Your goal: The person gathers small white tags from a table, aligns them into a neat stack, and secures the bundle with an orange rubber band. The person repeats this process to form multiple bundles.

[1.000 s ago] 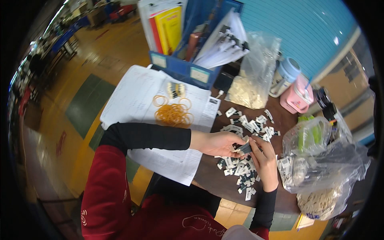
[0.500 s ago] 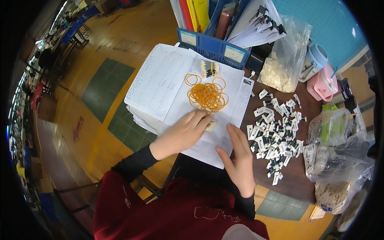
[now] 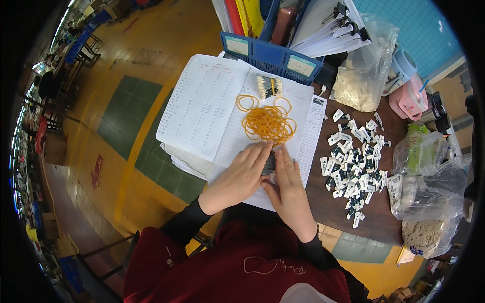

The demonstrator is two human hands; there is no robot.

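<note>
My left hand (image 3: 241, 174) and my right hand (image 3: 291, 194) press from both sides on a small stack of dark fabric labels (image 3: 269, 164), over an open notebook's right page (image 3: 308, 108). Fingers cover most of the stack; only its dark middle shows between them. Just beyond the fingertips lies a loose pile of orange rubber bands (image 3: 268, 125). Farther up the page sits a bundle of labels (image 3: 263, 87) with pale ends and a dark middle, a yellow band around it. Right of my right hand, many loose white-and-dark labels (image 3: 356, 164) are scattered over the brown table (image 3: 328, 212).
A blue file rack (image 3: 262, 53) with folders and clipped papers stands behind the notebook. Along the right are a clear bag of pale pieces (image 3: 356, 91), a pink container (image 3: 408, 101) and more plastic bags (image 3: 429, 189). Tiled floor (image 3: 126, 108) lies left of the table.
My right hand has moved left, from apart on the page to the stack's right side. The stack, which showed its pale end beside my left fingers, now shows its dark middle between both hands.
</note>
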